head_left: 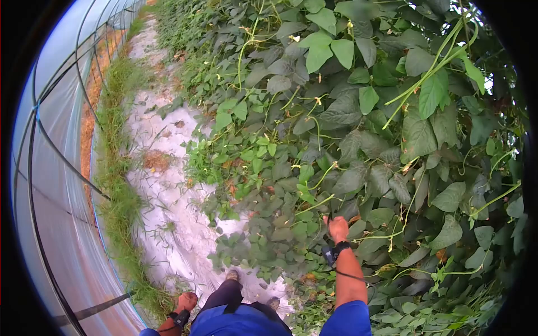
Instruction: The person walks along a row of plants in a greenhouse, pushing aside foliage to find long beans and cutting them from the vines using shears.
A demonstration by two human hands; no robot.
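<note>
My right hand reaches into the leafy vines right of centre, its fingers curled at the foliage near the end of a slim green pod. What it grips, if anything, is too small to tell. A dark device with a cord is strapped at that wrist. Low at the left, my left hand hangs by my leg with its fingers curled in; nothing shows in it. A band circles the left wrist. Several long green pods hang at the upper right.
A pale ground sheet with scattered dry leaves runs along the row. Grass edges it, beside a clear plastic wall on dark curved poles. My shoe stands on the sheet. Low plants spread over its right edge.
</note>
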